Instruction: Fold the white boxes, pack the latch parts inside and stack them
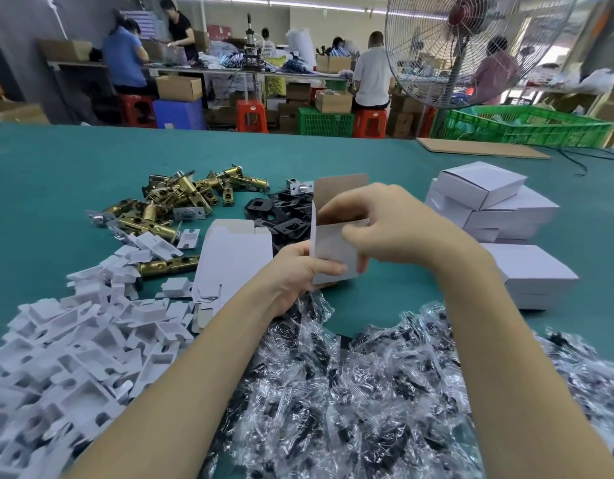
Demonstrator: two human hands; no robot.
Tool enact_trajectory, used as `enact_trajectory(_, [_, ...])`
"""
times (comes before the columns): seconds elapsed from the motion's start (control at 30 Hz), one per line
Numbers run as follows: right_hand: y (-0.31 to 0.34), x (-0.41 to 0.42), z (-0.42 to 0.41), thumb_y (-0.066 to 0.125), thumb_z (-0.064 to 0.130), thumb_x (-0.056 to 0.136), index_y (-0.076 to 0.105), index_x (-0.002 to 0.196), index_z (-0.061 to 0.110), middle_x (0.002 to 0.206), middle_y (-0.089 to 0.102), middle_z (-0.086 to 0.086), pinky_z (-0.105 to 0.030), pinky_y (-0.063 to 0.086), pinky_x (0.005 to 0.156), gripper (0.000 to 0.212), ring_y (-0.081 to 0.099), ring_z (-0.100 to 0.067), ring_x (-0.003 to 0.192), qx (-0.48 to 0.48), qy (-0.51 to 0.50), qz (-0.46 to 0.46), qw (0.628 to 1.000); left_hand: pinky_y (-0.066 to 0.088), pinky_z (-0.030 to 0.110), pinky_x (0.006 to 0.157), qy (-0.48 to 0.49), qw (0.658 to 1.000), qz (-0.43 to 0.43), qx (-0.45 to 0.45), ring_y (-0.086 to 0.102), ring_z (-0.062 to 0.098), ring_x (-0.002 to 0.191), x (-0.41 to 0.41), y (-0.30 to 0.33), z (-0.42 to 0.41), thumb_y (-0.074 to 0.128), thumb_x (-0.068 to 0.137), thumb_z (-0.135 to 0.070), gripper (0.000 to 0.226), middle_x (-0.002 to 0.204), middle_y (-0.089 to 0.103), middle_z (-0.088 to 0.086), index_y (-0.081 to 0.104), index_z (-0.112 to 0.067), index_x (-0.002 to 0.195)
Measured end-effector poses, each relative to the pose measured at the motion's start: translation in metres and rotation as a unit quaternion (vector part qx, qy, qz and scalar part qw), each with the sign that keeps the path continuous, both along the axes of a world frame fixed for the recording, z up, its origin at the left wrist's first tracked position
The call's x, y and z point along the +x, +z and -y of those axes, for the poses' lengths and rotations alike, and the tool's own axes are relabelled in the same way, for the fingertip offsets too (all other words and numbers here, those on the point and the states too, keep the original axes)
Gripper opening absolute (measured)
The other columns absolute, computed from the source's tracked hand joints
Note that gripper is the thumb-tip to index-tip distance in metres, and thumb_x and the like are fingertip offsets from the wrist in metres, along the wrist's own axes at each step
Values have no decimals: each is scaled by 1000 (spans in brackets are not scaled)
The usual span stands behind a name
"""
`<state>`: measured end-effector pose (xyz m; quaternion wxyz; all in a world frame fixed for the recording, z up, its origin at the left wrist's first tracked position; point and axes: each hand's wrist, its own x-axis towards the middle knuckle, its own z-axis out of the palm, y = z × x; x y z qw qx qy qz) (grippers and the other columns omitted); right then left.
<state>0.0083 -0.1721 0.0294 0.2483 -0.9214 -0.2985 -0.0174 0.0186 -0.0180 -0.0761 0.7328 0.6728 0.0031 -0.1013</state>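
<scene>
The setting is a packing workshop: a teal tabletop fills the lower two thirds of the frame, with other workers, cardboard cartons, green crates and a standing fan along the top.

At centre frame, the left hand grips the lower near corner of a white box, thumb laid across its front face, fingers curled behind. The hold keeps the box upright and clear of the tabletop, mouth turned up and away. The right hand arches over the open top, fingers curled at the rim and thumb pressed to the front panel. The far flap stands up, brown inside showing. Judged from this, the step in hand is forming or tucking the top flaps. Whether the box already holds parts cannot be told: the right hand covers the opening.

Supplies lie within reach around the hands:
- Just left of the box: a stack of flat box blanks, unfolded.
- Just behind the box: black plates, loose in a pile.
- Upper left of centre: brass latch bodies, heaped; one lies apart beside the blanks.
- Lower left: white paper inserts, a large heap.
- Bottom centre to right: clear bags holding small dark parts, probably fasteners.

At right of centre, closed white boxes stand stacked in tiers, with a lower stack nearer the right forearm. These are the finished containers; their contents are not visible.
</scene>
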Motion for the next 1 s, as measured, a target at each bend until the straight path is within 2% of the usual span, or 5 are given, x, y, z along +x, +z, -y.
enact_trajectory(0.23, [-2,19,27,61,18,94,71,92,32,94,74,10,-33,54,71,18,69,-17,76,295,-155,71,940,53,15,55,-3,1000,-13,0,74,4,73,2,0,-2,74,84,4,28,96,78,-1,73,-17,102])
enact_trajectory(0.47, [-47,32,36,42,69,97,70,120,45,125,67,2,-56,50,100,43,65,-27,113,323,-43,-401,856,56,17,63,-21,1000,-2,11,73,7,80,-2,4,0,66,89,5,34,98,78,0,70,-11,119])
enact_trajectory(0.67, [-60,39,30,52,58,99,67,123,35,109,72,-2,-49,59,80,36,68,-26,98,364,-39,-421,830,48,44,105,-37,998,9,54,66,21,105,-6,7,-1,62,91,5,38,122,72,12,67,-10,125])
enact_trajectory(0.9, [-60,40,24,48,42,101,64,105,26,97,62,-4,-49,56,76,23,60,-25,89,384,-86,-390,832,59,29,86,-104,994,14,-14,68,15,116,-8,15,-3,39,82,-89,74,125,73,-2,69,-39,127])
enact_trajectory(1.0, [-59,40,23,46,43,103,66,104,28,95,62,-3,-50,53,81,24,60,-24,89,378,-78,-389,836,54,35,93,-100,994,3,-43,67,20,118,-5,14,-5,29,87,-87,75,129,71,0,68,-39,129])
